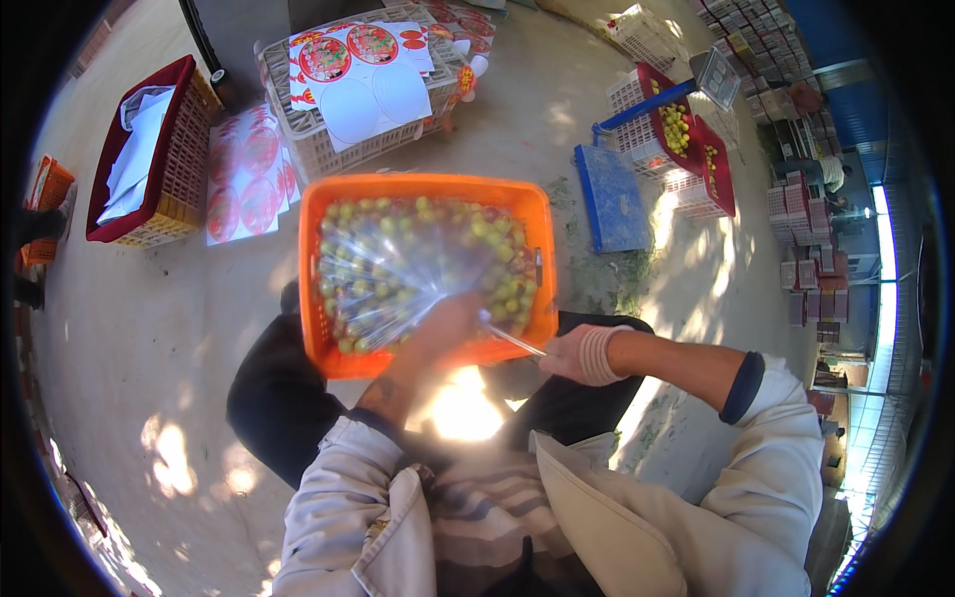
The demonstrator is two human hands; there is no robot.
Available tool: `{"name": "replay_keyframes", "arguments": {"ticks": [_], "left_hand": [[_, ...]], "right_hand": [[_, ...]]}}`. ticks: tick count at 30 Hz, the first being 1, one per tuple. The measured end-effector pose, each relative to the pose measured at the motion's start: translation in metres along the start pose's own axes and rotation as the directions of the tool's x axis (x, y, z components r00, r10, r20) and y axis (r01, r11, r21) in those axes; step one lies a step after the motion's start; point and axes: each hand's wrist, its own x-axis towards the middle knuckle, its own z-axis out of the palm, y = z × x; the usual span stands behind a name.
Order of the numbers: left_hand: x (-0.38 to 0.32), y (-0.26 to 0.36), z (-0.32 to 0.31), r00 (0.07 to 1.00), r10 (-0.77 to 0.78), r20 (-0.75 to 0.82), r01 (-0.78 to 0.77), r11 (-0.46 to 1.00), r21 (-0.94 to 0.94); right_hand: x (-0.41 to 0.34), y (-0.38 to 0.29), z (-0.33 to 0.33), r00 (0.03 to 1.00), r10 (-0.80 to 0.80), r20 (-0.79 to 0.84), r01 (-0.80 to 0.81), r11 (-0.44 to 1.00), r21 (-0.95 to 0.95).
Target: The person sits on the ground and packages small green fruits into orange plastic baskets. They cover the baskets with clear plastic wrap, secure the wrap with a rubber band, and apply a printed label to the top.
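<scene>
An orange plastic crate (pixel 429 184) stands before me between my knees, full of small round yellow-green fruit (pixel 509 261) that look like jujubes. Clear plastic film (pixel 388 280), apparently a bag or liner, covers much of the fruit and draws together in radiating folds. At the gathered point, my left hand (pixel 453 317) grips the film; it is blurred by motion. To the right, beyond the crate's near corner, my right hand (pixel 574 354), in a pale knit glove, holds the end of a taut, narrow strand of plastic (pixel 515 340) that runs to my left hand.
Printed label sheets (pixel 373 89) lie on an upturned pale crate (pixel 351 153) ahead, with more sheets (pixel 245 175) on the floor. A red-lined crate (pixel 175 142) holds papers. At right are a blue platform scale (pixel 612 198) and fruit-filled crates (pixel 642 138). Other people work far right.
</scene>
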Motion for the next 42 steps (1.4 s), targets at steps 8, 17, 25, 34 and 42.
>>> {"name": "replay_keyframes", "arguments": {"ticks": [8,17,25,34,42], "left_hand": [[0.024,0.001,0.004,0.998,0.037,-0.044,-0.029,0.983,0.180],[0.019,-0.004,0.036,0.998,0.042,0.054,-0.059,0.930,0.364],[-0.025,-0.025,0.023,0.943,0.333,-0.007,-0.320,0.911,0.262],[-0.018,-0.020,-0.020,0.977,0.123,0.172,-0.180,0.914,0.364],[0.013,-0.027,-0.011,0.980,0.102,0.171,-0.186,0.782,0.594]], "right_hand": [[-0.020,0.031,-0.056,0.963,0.217,-0.159,-0.244,0.955,-0.172],[0.008,0.059,0.037,0.763,0.621,-0.180,-0.562,0.775,0.290],[0.054,-0.016,0.089,0.891,0.143,0.431,-0.441,0.044,0.896],[0.100,-0.034,0.096,0.941,0.226,0.251,-0.199,-0.229,0.953],[0.187,0.021,0.165,0.983,-0.082,-0.166,0.163,-0.044,0.986]]}}
